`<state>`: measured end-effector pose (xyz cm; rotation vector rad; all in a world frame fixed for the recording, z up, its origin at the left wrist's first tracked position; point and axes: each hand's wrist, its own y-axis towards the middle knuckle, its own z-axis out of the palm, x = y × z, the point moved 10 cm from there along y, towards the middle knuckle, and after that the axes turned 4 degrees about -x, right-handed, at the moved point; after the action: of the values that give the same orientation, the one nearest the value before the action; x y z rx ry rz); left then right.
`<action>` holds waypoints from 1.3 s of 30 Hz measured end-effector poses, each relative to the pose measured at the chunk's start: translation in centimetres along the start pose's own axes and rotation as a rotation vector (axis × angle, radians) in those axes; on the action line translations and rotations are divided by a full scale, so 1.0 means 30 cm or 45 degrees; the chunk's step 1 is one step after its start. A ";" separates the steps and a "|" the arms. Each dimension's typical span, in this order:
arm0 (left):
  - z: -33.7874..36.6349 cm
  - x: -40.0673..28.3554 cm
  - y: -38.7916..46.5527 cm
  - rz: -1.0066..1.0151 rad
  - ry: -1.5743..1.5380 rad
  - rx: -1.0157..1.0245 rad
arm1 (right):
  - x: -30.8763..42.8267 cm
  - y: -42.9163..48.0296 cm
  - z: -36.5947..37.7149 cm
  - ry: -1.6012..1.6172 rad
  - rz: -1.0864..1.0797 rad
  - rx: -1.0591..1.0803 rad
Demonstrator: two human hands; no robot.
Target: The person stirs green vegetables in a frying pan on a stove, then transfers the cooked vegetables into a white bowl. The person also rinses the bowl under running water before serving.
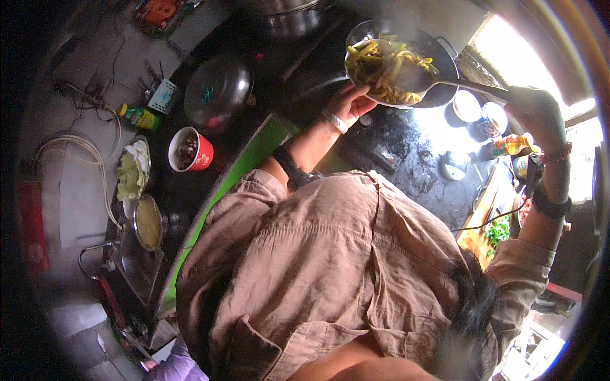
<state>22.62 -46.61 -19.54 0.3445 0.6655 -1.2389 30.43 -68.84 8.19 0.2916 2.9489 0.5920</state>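
Observation:
My left hand [351, 104] grips the near rim of a dish heaped with cooked vegetable strips [388, 71], green and yellowish-brown. The dish [400, 105] is held against or over a dark wok [447, 71]; steam blurs whether they touch. A loop handle [446, 46] shows on the wok's far side. My right hand [536, 112] is closed around the handle of a metal cooking ladle or spatula [469, 85]. Its head lies by the right edge of the food and is partly lost in the steam.
A dark domed lid [219, 90], a red paper tub [202, 155], cabbage leaves [133, 171] and a bowl of yellowish contents [148, 223] are on the left. A metal pot [290, 19] stands at the back. Right: bowls [466, 105], a condiment bottle [510, 144], a cutting board [481, 214] with herbs [498, 229].

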 end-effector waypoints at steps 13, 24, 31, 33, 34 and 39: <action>0.051 0.015 -0.057 0.068 -0.059 -0.017 | -0.107 -0.008 -0.051 -0.182 0.247 0.090; 0.033 0.067 -0.113 0.136 -0.132 -0.109 | -0.164 -0.048 -0.027 -0.268 0.194 -0.069; -0.042 0.145 -0.077 0.102 -0.333 -0.276 | -0.272 -0.138 0.068 -0.145 0.106 -0.219; -0.036 0.134 -0.064 0.126 -0.311 -0.285 | -0.348 -0.117 0.169 -0.175 0.278 -0.060; 0.010 0.117 -0.060 0.146 -0.376 -0.119 | -0.356 -0.097 0.204 -0.117 0.289 -0.067; 0.030 0.049 -0.093 0.194 -0.165 -0.154 | -0.335 -0.022 0.382 0.036 0.277 -0.091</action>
<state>20.50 -49.09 -19.49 0.2081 0.5887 -1.0609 41.88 -67.33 -1.79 0.6065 2.9360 0.7316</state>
